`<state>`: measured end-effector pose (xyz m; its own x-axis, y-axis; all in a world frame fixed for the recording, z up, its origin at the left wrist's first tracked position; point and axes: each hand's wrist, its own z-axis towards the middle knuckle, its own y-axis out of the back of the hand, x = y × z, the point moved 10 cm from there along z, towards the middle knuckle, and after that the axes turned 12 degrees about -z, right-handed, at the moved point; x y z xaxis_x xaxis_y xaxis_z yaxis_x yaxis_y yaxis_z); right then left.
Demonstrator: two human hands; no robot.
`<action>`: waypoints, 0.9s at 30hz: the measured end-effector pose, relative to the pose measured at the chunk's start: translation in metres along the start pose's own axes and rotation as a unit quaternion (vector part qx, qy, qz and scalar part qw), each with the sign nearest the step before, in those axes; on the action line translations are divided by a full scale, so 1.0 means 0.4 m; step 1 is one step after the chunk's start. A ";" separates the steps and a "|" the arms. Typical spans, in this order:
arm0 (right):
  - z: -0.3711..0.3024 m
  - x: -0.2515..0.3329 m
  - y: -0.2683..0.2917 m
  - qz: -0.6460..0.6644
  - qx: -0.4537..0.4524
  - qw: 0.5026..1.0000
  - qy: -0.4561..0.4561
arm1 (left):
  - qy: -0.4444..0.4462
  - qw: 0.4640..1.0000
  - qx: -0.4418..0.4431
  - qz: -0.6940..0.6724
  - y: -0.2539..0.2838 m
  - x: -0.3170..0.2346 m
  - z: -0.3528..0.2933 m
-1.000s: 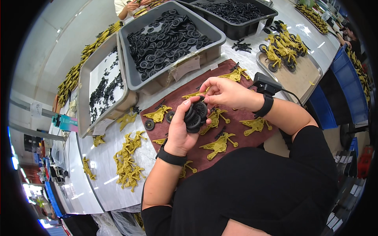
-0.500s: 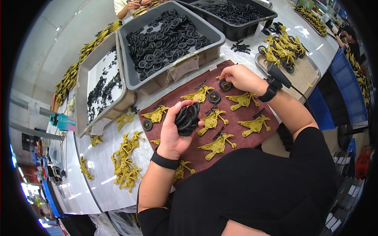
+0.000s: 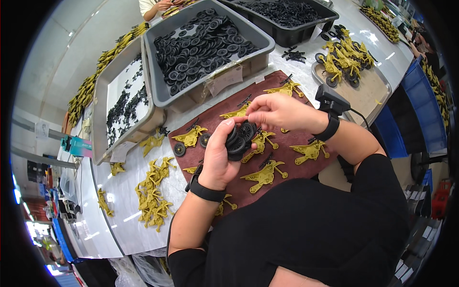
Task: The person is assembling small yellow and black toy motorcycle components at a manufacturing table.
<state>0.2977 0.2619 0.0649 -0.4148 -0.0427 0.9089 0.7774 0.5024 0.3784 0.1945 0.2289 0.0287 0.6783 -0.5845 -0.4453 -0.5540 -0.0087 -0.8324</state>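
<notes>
My left hand (image 3: 221, 160) is closed around several black toy wheels (image 3: 237, 143), held above the brown mat (image 3: 224, 191). Close by, my right hand (image 3: 272, 114) has its thumb and fingers pinched together at the top of this bunch; what is between the fingertips, if anything, is hidden. Yellow motorcycle-shaped toy bodies with black bars lie on the mat, such as one body (image 3: 263, 177) nearest me and another (image 3: 308, 151) to the right. Two loose wheels lie left of my left hand, one wheel (image 3: 179, 149) beside a yellow body (image 3: 192, 137).
Beyond the mat stands a grey bin (image 3: 165, 103) of black wheels. A shallower bin (image 3: 99, 138) with small black parts is left of it, a black bin (image 3: 287, 40) behind right. A tray (image 3: 377, 91) holds yellow toys with wheels. Loose yellow bodies (image 3: 153, 193) lie left.
My right hand has moved left and nearer, from a wheel at the far part of the mat to the bunch in my left hand. My left hand has shifted slightly right.
</notes>
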 end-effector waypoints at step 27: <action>-0.101 -0.017 0.241 -0.026 -0.232 0.971 0.057 | 0.089 0.988 0.012 -0.122 -0.020 0.055 -0.012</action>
<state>0.3946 0.2757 0.1023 -0.4246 -0.1669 0.8899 0.8971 0.0549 0.4383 0.2114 0.2124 0.0270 0.6930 -0.7012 -0.1676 -0.3718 -0.1485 -0.9164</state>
